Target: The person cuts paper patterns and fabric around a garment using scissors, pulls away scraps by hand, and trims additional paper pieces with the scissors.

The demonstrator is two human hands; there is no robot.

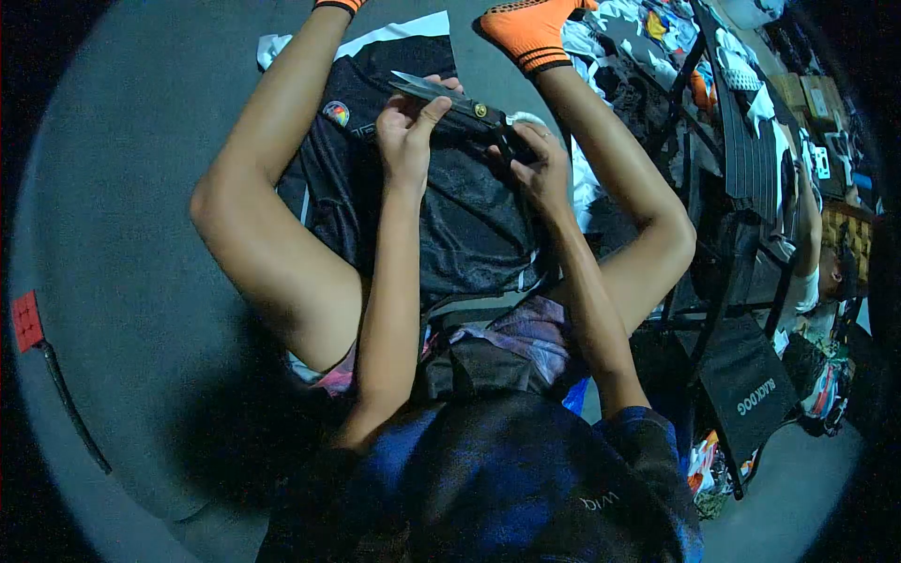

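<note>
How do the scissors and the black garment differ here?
The scissors are metal-bladed and rigid; the black garment is creased fabric. The left hand and right hand hold the scissors up, while the garment lies below. The scissors are smaller than the garment. Both have dark parts.

1. One left hand (407,131) and one right hand (544,169) of the wearer are showing, making two.
2. One pair of scissors (481,111) is showing.
3. One dark garment (479,211) is bearing one round badge (336,114).
4. Two bare legs (263,235) are wearing two orange socks (527,36).
5. One red swatter (28,321) is lying in view.
6. One black fabric panel (737,371), lettered "BLACK DOG", is showing.
7. One other person (809,220) is showing partly.
8. Heaped clothes (654,28) are lying too jumbled for counting.
</note>
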